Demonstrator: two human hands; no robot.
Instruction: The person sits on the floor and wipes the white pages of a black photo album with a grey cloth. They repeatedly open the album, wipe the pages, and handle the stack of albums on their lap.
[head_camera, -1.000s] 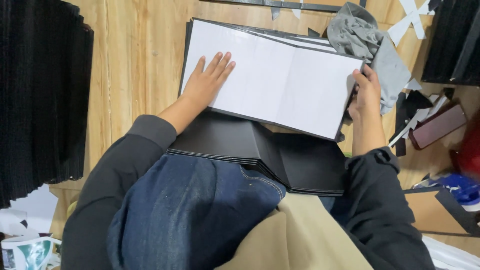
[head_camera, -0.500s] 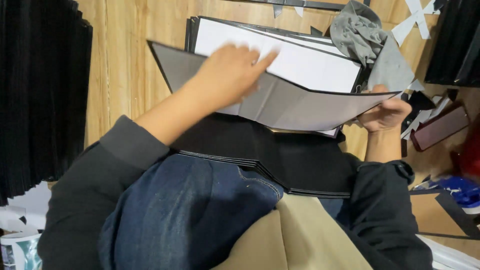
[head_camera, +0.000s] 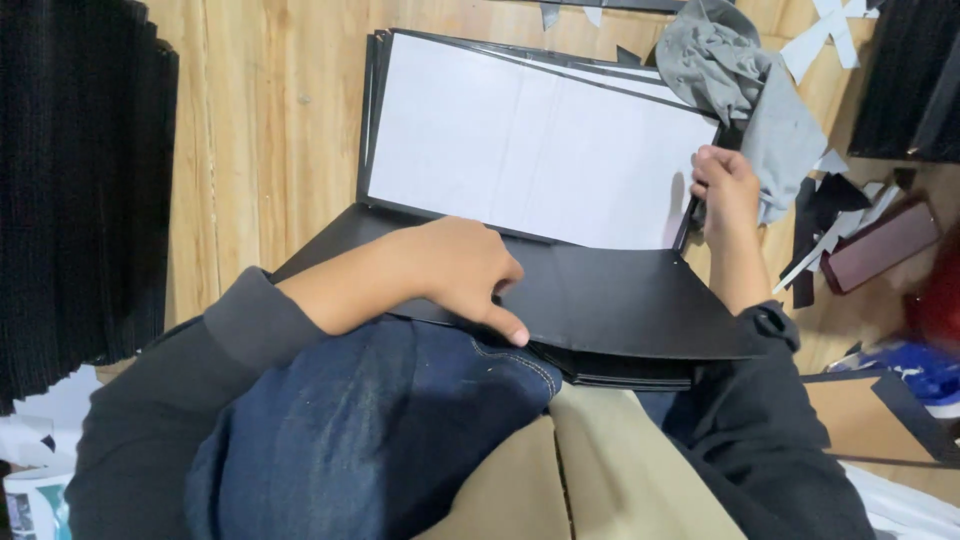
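Seen from above, a person sits over a wooden floor (head_camera: 260, 150) with a stack of black folded card sheets (head_camera: 620, 310) across their lap. The left hand (head_camera: 455, 275) lies flat, palm down and fingers loosely together, pressing the top black sheet onto this near stack. The right hand (head_camera: 725, 185) pinches the right edge of the top white-faced sheet (head_camera: 540, 150), which lies on a second pile of black-edged sheets just beyond the lap stack.

The step in hand looks like moving sheets one by one from the far pile to the near one. The next move likely calls for lifting that pinched edge cleanly, so only one sheet comes away.

A crumpled grey cloth (head_camera: 730, 70) lies just beside the right hand. Further right sit a dark maroon oblong case (head_camera: 880, 245), white and black card scraps, and something blue, blurred. Tall black fanned stacks (head_camera: 70, 190) stand at far left.
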